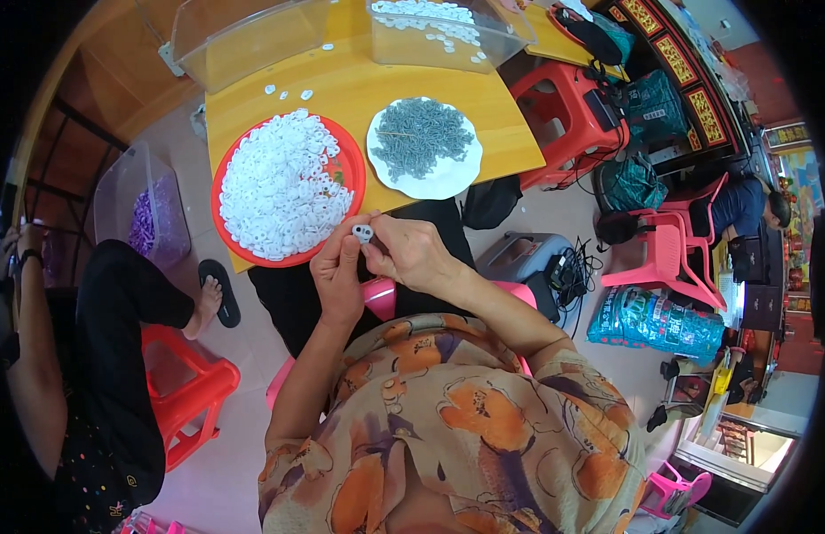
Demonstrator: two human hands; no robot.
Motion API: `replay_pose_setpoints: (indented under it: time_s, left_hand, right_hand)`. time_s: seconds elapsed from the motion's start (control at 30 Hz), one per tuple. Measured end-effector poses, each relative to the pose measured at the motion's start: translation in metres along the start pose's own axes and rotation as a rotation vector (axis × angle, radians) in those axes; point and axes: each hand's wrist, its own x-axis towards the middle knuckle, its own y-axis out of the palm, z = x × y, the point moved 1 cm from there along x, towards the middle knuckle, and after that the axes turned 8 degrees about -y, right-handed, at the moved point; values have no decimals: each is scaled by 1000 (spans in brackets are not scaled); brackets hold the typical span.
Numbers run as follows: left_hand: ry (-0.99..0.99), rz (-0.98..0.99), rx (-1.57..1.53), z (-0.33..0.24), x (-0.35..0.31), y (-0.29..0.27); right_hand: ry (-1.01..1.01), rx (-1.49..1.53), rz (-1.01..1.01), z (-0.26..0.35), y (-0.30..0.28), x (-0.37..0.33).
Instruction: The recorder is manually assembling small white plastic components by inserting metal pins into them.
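Observation:
My left hand [337, 271] and my right hand [410, 252] meet just below the table's near edge and pinch one small white-and-grey part [363, 233] between their fingertips. Right above them on the yellow table [359, 84] lies a red round tray [351, 169] heaped with small white rings [283, 182]. Next to it a white plate [448, 181] carries a pile of small grey pieces [423, 135].
Two clear plastic bins [243, 36] [448, 36] stand at the table's far side, one with white rings in it. A seated person [101, 356] is at my left on a red stool. Red and pink stools, bags and a grey box crowd the floor at right.

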Motion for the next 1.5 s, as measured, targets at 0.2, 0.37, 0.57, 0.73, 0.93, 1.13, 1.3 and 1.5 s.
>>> replay_pose_setpoints:
  time_s: [0.2,0.37,0.57,0.73,0.93,1.13,1.3,1.5]
  left_hand:
    - [10,-57,21,-5,3,3]
    - [-15,-177,76,-3,0,6]
    - [15,-229,144,-4,-1,4]
    - [-25,-215,123,-8,0,5]
    - [-58,-221,156,-7,0,4]
    - [-84,-176,156,-12,2,5]
    - [-122,-134,56,-11,4,4]
    - [-155,-109,62,-9,3,5]
  right_hand:
    - [417,436,-4,14,-9,7]
    - [555,505,27,0,-6,-2]
    - [571,395,90,4,-14,4]
    - [629,464,27,-5,-9,0]
    - [650,471,103,-8,-13,1]
    - [756,590,51,-6,-8,1]
    - [836,922,-90,-15,-3,0]
    - [749,703,-172,-18,-13,6]
